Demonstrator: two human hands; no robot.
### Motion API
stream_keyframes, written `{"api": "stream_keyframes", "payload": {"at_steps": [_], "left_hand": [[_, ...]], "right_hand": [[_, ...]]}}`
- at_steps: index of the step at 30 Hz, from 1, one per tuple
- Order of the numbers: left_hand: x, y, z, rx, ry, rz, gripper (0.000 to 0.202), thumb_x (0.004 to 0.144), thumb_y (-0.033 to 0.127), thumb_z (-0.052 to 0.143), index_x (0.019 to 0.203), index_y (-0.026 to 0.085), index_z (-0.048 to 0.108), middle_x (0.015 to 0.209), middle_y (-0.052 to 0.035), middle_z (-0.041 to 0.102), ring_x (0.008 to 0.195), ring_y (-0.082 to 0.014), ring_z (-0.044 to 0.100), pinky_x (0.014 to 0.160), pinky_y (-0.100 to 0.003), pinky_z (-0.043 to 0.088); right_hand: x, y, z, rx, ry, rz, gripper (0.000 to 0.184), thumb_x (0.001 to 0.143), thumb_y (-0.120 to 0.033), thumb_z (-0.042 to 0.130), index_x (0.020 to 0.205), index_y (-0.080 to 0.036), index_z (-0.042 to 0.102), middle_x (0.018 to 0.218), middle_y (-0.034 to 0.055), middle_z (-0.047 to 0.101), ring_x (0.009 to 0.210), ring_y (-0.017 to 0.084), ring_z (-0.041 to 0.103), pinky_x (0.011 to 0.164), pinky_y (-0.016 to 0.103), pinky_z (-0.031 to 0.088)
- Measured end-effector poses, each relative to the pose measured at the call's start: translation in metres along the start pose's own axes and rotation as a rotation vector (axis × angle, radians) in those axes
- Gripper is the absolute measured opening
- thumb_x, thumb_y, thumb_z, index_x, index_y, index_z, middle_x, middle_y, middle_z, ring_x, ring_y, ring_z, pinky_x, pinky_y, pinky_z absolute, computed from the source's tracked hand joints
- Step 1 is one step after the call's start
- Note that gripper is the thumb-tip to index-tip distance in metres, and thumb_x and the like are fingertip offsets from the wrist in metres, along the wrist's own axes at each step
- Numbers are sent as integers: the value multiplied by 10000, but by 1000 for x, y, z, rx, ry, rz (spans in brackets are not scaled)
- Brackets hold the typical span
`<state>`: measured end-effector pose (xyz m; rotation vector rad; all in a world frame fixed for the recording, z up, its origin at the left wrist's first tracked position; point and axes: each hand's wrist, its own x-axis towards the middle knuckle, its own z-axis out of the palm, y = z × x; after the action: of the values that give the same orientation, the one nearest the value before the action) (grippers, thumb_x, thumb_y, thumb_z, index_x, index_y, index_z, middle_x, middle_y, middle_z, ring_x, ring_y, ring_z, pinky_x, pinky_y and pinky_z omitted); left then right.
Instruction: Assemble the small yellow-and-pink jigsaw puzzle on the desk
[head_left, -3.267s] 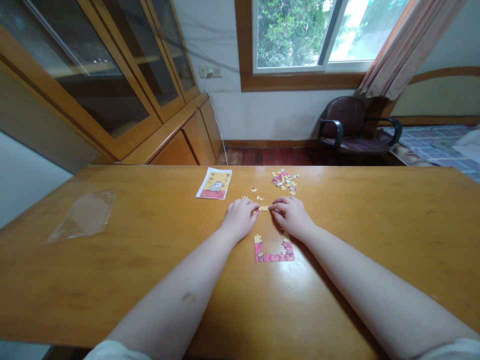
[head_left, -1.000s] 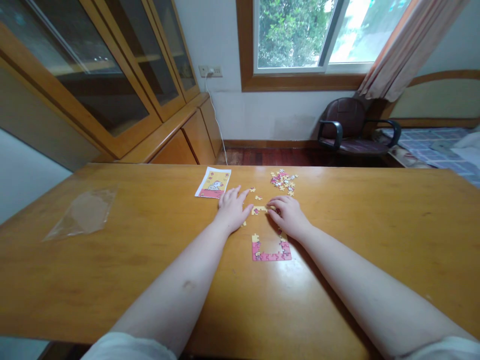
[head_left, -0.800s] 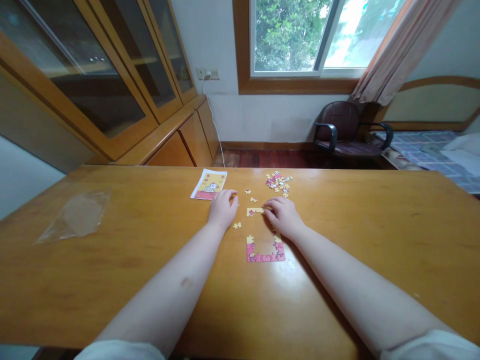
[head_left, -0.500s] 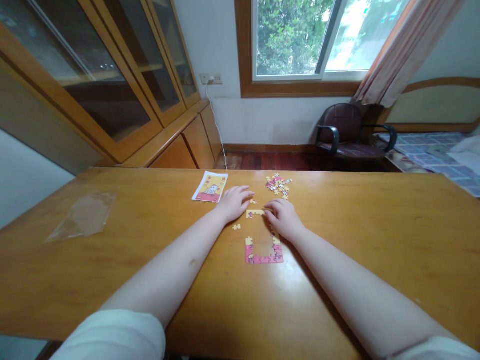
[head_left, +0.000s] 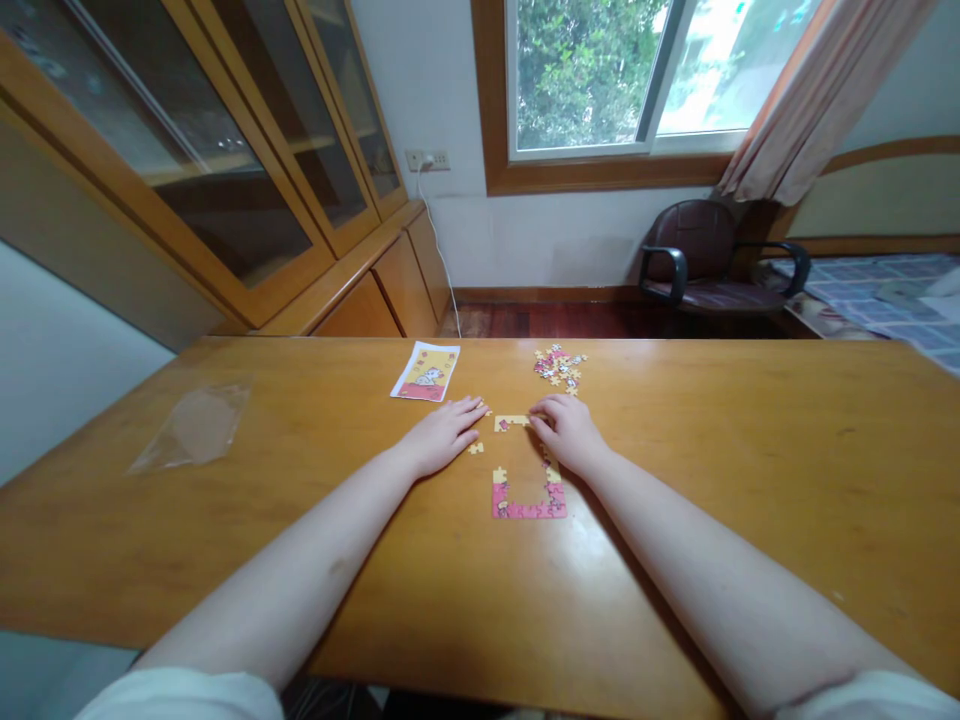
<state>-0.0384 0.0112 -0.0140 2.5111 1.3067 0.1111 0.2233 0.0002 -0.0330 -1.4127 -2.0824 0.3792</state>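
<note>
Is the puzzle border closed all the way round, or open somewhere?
Open: along the left side, bare table shows between the top strip and the lower pieces.

Left hand [head_left: 442,437]: on the strip 3.3 s ago; now to its left, laid flat, fingers extended.
Yellow strip [head_left: 514,419]: left end, then under the fingers, now uncovered.
Small loose pieces [head_left: 488,412]: were above the strip; now seen left of it, at the fingertips.
Single yellow piece [head_left: 475,448]: now visible beside the thumb.
</note>
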Motion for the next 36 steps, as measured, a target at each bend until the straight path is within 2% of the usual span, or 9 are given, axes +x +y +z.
{"api": "stream_keyframes", "payload": {"at_steps": [6,11,12,14,17,20,25,33,36], "left_hand": [[-50,23,12,119,-112,-143,683,923,466,381,1513,166,214,1578,-122,149,1463,-255,121,1180,-479,127],[-48,42,8,77,-100,-116,658,922,476,380,1504,201,243,1573,-124,196,1457,-256,169,1169,-475,157],[-43,42,2,56,-74,-144,652,923,491,373,1494,195,268,1565,-139,228,1447,-267,207,1157,-479,194],[-29,38,-14,20,83,-205,609,920,485,382,1443,174,369,1523,-152,337,1407,-283,307,1130,-480,258],[-11,29,-32,-53,301,-168,366,912,365,414,1162,193,618,1216,-92,643,1153,-233,562,1020,-390,412],[-7,22,-30,-41,416,-144,259,903,289,422,942,205,664,998,-58,695,973,-207,614,914,-355,459],[-17,23,-12,43,258,-25,181,884,309,497,898,220,654,928,-42,694,902,-207,616,860,-369,438],[-19,31,-18,83,74,137,195,876,319,538,983,247,683,948,-42,677,928,-210,601,846,-355,436],[-18,32,-16,92,49,142,205,887,301,522,970,245,701,941,-53,672,918,-207,602,849,-353,442]], "right_hand": [[1,-1,0,-12,-10,-7,150,880,-273,554,858,-213,689,943,54,690,951,212,587,899,361,406],[1,0,1,-26,-14,-13,142,879,-273,560,854,-215,687,940,55,690,940,207,592,886,354,410],[1,0,1,-25,-14,-14,136,877,-273,563,855,-216,685,939,53,689,941,205,592,886,353,411],[1,1,2,-17,-11,-18,130,875,-274,567,859,-217,683,943,53,689,947,205,593,889,356,413],[0,1,2,-2,1,-25,128,876,-271,567,862,-218,682,945,55,690,949,209,593,893,366,417],[0,1,1,13,13,-25,115,869,-261,575,855,-218,680,940,52,691,949,211,593,894,370,421],[-1,1,-1,20,13,-27,110,863,-262,580,851,-218,680,932,55,689,943,219,595,883,376,431],[-2,3,-1,22,16,-32,127,867,-267,573,831,-220,686,943,60,692,944,217,600,898,382,435],[-2,2,-2,24,20,-34,132,865,-265,574,820,-220,689,942,60,692,940,219,601,900,388,437]]}}
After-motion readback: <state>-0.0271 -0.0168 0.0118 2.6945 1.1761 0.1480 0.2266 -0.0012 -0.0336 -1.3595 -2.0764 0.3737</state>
